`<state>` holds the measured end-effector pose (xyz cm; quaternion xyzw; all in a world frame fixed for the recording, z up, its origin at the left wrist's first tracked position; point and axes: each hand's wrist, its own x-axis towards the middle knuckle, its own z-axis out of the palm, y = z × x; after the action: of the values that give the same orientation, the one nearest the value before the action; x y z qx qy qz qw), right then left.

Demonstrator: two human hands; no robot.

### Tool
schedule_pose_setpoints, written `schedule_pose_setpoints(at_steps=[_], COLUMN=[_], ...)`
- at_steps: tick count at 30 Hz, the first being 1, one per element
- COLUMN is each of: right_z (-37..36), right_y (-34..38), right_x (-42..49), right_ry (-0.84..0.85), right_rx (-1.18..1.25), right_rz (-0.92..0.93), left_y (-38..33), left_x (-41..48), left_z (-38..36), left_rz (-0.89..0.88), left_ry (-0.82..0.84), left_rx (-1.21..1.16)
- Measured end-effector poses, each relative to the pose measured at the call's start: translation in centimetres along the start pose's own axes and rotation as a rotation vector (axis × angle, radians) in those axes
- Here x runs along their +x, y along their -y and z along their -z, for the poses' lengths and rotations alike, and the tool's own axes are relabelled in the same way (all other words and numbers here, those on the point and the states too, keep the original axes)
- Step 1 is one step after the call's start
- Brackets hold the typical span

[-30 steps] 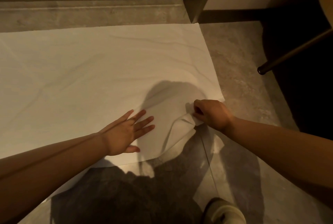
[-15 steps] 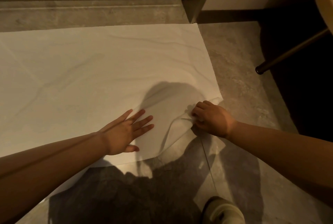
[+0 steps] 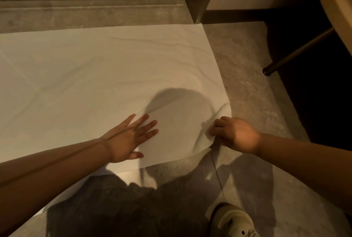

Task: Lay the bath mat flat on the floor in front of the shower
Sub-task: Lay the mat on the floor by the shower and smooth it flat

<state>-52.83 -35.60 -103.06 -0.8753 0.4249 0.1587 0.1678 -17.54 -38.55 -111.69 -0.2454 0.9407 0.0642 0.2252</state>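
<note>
The thin white rectangular bath mat [image 3: 106,76] lies spread on the grey stone floor [image 3: 253,103], long axis running left to right across the frame, far edge against the shower threshold. The left hand [image 3: 129,139] presses it open and flat, centre frame. The right hand [image 3: 234,133], nearer the rumpled lower-right corner, pinches it closed. Bare floor lies right and below for pulling it taut.

White bath mat [image 3: 106,76] on mottled grey floor [image 3: 247,91]; shoe [image 3: 233,221] perhaps pale olive in this dim light.
</note>
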Motion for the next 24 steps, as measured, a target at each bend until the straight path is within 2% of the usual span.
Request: schedule_pose_setpoints(at_steps=[3, 7, 16, 19, 22, 24], right_z=[-1.2, -2.8, -3.0, -2.6, -2.3, -1.8], right_y=[-0.1, 0.2, -0.9, -0.7, 1.1, 3.0], right_x=[-1.0, -2.3, -1.3, -0.4, 2.3, 5.2], right_ry=[0.131, 0.235, 0.303, 0.205, 0.002, -0.057], right_rx=[-0.106, -0.11, 0.131, 0.07, 0.058, 0.092], right_rz=[-0.023, -0.085, -0.238, -0.228, -0.084, -0.023], left_y=[-0.1, -0.1, -0.3, -0.1, 0.4, 0.9], left_x=[0.0, -0.1, -0.6, -1.3, -2.4, -3.3], left_z=[-0.1, -0.2, 0.2, 0.4, 1.3, 1.5], left_rz=[0.01, 0.015, -0.016, -0.016, 0.032, 0.122], left_ry=[-0.002, -0.004, 0.074, 0.06, -0.099, -0.143], left_rx=[-0.008, 0.003, 0.009, -0.013, -0.1, -0.22])
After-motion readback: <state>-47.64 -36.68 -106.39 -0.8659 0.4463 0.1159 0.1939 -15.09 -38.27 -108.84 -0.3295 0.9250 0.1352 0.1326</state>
